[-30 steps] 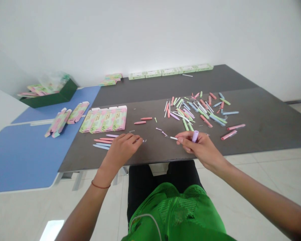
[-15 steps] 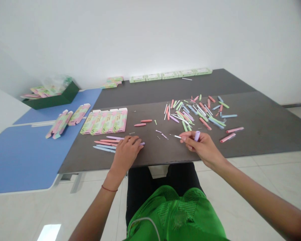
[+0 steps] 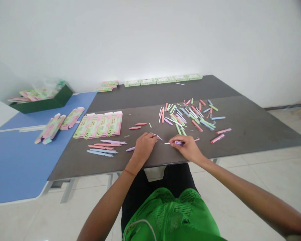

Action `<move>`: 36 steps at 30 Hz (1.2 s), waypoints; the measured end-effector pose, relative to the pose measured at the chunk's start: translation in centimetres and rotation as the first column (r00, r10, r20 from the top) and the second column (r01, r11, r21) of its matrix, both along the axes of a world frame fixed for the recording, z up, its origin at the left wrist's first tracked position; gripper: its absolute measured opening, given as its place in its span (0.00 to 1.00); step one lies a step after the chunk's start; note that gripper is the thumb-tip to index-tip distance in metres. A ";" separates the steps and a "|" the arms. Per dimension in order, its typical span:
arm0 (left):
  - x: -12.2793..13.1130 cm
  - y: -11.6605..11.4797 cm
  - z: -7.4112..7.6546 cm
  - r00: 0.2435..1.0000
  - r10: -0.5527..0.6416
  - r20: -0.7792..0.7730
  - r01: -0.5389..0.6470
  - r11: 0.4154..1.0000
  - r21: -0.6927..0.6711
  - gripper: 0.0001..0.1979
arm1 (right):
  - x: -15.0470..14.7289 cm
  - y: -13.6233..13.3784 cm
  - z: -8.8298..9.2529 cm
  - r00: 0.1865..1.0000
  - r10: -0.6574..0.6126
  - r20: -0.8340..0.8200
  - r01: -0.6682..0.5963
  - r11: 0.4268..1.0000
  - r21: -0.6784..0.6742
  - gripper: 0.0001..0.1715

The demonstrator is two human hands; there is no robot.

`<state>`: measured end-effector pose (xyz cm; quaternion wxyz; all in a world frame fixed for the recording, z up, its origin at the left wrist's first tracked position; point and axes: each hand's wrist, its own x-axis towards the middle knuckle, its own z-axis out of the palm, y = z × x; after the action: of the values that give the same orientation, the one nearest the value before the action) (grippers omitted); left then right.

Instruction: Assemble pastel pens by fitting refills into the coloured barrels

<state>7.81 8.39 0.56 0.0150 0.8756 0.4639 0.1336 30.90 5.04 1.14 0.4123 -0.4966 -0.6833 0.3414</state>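
My right hand (image 3: 188, 146) is closed on a purple pen barrel (image 3: 178, 142) with a white refill (image 3: 167, 143) sticking out to the left, held low over the dark table (image 3: 240, 127). My left hand (image 3: 144, 146) rests curled on the table just left of it, fingertips at a small purple pen part (image 3: 158, 136); what it grips, if anything, is hidden. A purple pen (image 3: 130, 149) lies just left of that hand. Beyond the hands spreads a heap of loose pastel pen parts (image 3: 190, 115).
Finished pens (image 3: 102, 147) lie in a row at the left, behind them a row of pink-green cartons (image 3: 99, 125). More flat cartons (image 3: 57, 122) lie on the blue table (image 3: 15, 160), with a green bin (image 3: 43, 100) at the far left. Green boxes (image 3: 163, 80) line the wall.
My left hand left the row of pens and moved right toward the right hand, leaving a purple pen behind. My right hand lowered the purple barrel with its refill to the table.
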 end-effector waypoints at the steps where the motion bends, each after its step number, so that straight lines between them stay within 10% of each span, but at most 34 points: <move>1: 0.1 0.1 0.1 1.000 0.003 -0.008 -0.003 1.000 -0.001 0.08 | -0.3 0.1 -0.5 0.998 0.066 0.025 -0.066 0.997 0.028 0.07; 8: 0.2 0.6 0.8 0.998 -0.034 -0.054 0.033 0.999 -0.016 0.07 | -1.0 0.5 -2.7 0.954 0.200 0.225 -0.262 0.921 0.289 0.13; 15: -0.1 1.1 1.3 0.995 -0.063 -0.074 0.060 0.997 -0.048 0.06 | -0.9 -0.3 -2.2 0.859 0.147 0.490 -0.314 0.907 0.279 0.11; 24: 0.2 1.0 1.6 0.993 -0.058 -0.102 0.054 0.997 -0.047 0.10 | -0.2 0.1 0.0 0.695 0.175 0.697 -0.418 0.888 0.194 0.52; 31: 0.3 1.5 1.4 0.992 -0.065 -0.111 0.058 0.996 -0.064 0.09 | 1.2 0.6 0.8 0.726 0.397 0.562 -0.566 0.808 0.161 0.16; 36: -0.2 1.3 2.5 0.995 -0.004 -0.095 -0.003 0.998 -0.067 0.08 | 1.7 0.3 0.1 0.760 0.412 0.502 -0.548 0.821 0.157 0.18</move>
<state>7.60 9.68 3.08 0.0220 0.8802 0.4680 0.0760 32.64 5.30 1.23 0.2105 -0.2999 -0.9070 0.2075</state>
